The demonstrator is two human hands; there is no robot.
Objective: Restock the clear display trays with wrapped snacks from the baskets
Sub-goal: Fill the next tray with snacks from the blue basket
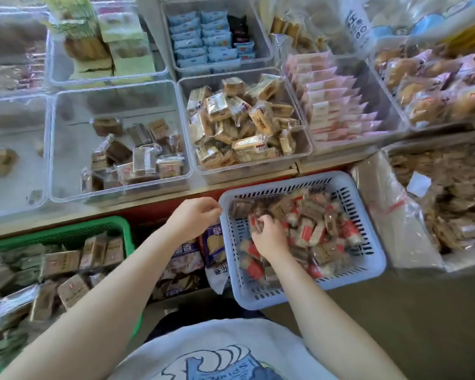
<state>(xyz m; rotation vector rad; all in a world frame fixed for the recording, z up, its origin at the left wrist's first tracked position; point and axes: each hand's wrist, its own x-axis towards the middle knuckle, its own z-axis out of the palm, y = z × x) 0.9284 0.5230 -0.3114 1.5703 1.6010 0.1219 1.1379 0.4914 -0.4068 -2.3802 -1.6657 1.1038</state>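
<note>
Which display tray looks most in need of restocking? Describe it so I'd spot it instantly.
On the wooden shelf edge, find the front row of clear trays. The half-empty tray sits just left of the heaped tan-biscuit tray. Only it holds scattered dark brown packets on a mostly bare floor.

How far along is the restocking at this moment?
Done: the tan-snack tray looks heaped full. In hand: the right hand digs into wrapped snacks in the blue basket; the left hand hovers by its rim, fingers curled, holding nothing visible. Left: the brown-snack tray is mostly bare, and the green basket is still loaded.
</note>
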